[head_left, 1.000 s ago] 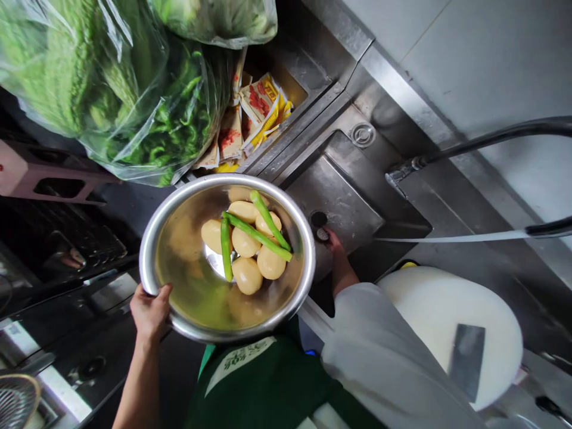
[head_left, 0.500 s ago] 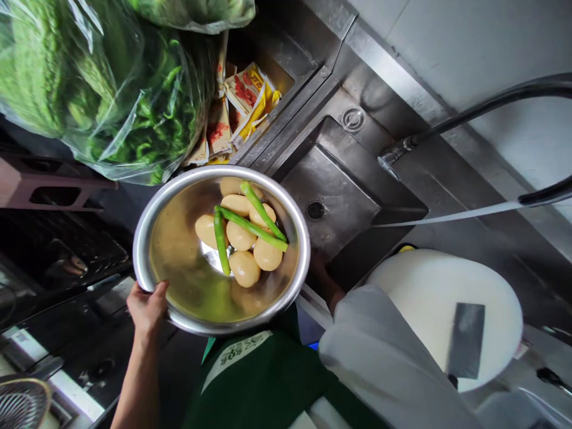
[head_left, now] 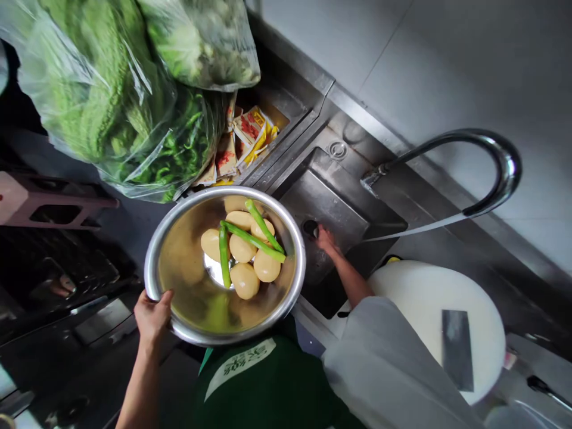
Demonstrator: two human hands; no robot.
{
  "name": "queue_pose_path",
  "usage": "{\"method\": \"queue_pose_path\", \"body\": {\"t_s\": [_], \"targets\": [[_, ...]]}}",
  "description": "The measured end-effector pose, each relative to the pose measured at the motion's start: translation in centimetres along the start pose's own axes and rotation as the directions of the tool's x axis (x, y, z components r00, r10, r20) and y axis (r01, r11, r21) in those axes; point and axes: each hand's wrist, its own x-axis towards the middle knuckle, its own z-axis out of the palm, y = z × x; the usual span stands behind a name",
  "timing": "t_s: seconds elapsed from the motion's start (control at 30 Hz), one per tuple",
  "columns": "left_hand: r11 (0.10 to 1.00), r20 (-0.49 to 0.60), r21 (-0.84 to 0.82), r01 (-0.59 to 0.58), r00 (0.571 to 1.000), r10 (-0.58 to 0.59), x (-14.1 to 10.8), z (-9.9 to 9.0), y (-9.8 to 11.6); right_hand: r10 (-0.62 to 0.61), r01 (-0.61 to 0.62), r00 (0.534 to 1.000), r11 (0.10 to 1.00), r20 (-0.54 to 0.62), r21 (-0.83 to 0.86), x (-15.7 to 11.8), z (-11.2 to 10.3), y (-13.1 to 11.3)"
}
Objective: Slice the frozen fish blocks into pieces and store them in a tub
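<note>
My left hand grips the near left rim of a large steel bowl, thumb over the edge. Inside the bowl lie several peeled potatoes and a few green stalks across them. My right hand reaches down into the steel sink, beside the dark drain. Its fingers look curled there; whatever they hold is too small to make out. From the curved faucet a pale stream of water runs into the sink.
Clear bags of green vegetables bulge at the upper left. Printed packets lie beside them. A round white cutting board with a cleaver on it stands right of the sink. A pink stool is at the left.
My right hand, mostly hidden behind the bowl before, now shows in the sink near the drain. The view has shifted, and more of the faucet shows. My left hand still holds the bowl.
</note>
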Motion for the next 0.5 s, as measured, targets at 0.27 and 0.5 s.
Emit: {"method": "queue_pose_path", "body": {"t_s": [0.27,0.5], "targets": [[0.994,-0.001,-0.107,0.000,1.000,0.000,-2.3,0.1,3.3,-0.391,0.368,0.777,0.918,-0.493,-0.149,13.1,-15.8,-13.5],[0.980,0.006,-0.198,0.028,1.000,-0.028,-2.4,0.4,2.6,-0.350,0.346,0.834,0.934,-0.426,-0.088,19.9,-17.8,-16.1]]}}
